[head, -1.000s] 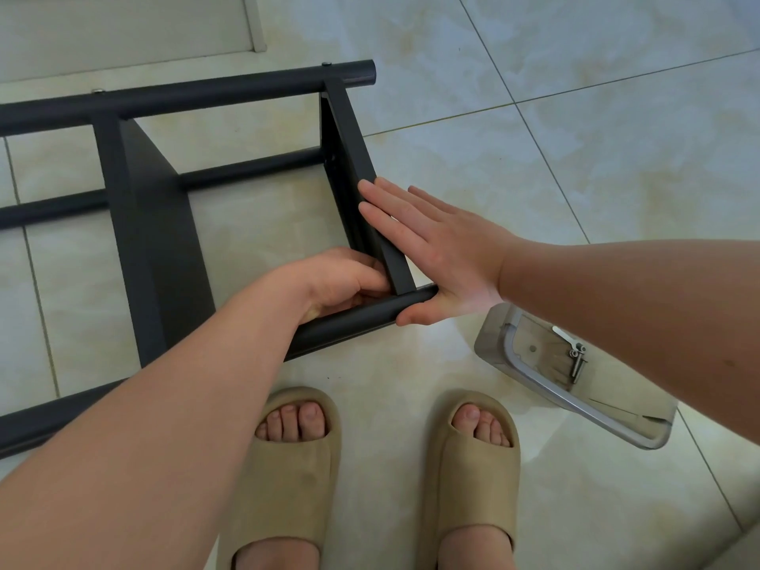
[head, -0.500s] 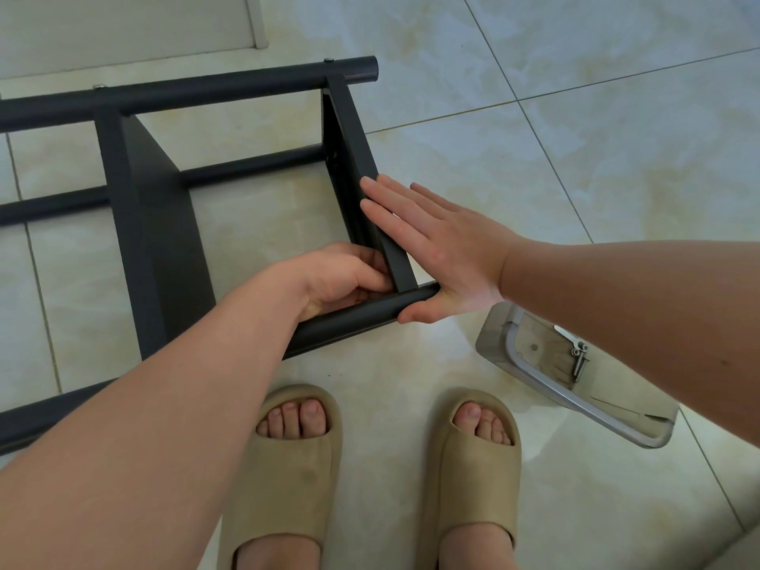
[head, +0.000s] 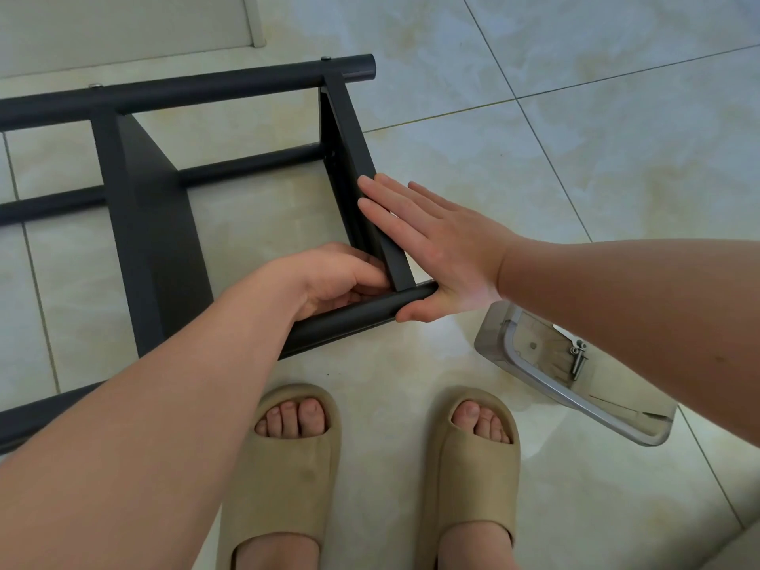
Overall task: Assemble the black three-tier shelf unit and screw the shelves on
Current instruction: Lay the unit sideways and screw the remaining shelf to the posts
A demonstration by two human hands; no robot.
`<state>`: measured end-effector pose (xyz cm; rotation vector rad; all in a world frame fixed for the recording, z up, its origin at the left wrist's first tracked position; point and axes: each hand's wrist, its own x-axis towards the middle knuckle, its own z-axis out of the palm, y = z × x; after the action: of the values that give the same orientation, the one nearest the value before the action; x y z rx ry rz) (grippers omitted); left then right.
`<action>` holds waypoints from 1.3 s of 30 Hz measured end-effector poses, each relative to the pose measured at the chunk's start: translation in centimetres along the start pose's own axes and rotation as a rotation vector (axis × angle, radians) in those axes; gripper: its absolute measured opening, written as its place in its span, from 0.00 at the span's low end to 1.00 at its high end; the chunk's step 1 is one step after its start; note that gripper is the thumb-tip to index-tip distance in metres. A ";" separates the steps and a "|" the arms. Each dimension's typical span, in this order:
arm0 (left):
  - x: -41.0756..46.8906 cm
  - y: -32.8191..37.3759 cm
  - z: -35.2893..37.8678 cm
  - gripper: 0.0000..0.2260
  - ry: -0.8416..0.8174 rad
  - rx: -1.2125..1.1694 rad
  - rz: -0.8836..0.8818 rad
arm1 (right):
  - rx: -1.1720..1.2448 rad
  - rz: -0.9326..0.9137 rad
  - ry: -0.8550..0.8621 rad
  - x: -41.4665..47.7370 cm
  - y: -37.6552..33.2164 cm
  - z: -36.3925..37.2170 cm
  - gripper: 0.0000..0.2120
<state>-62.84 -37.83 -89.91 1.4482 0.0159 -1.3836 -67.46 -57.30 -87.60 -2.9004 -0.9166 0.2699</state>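
The black shelf unit (head: 156, 248) lies sideways on the floor (head: 575, 158). Inside its end shelf (head: 347, 158) the left grip (head: 333, 277) curls into the corner; what it holds I cannot tell. Outside that shelf the right grip (head: 444, 257) presses flat, fingers straight.

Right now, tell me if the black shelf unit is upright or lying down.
Lying down: the shelf unit has its poles running along the floor and its shelves on edge. The right hand presses flat on one.
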 end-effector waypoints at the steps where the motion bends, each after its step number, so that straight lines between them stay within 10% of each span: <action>1: 0.0 0.1 0.0 0.06 -0.004 0.001 -0.002 | -0.001 0.000 0.001 0.0 0.0 0.0 0.55; 39: -0.3 -0.1 0.7 0.06 0.072 0.088 0.038 | -0.039 0.009 -0.021 -0.1 -0.2 -0.3 0.56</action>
<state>-63.47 -38.08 -89.59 1.5632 -0.0268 -1.3148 -67.56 -57.18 -87.22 -2.9433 -0.9221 0.2864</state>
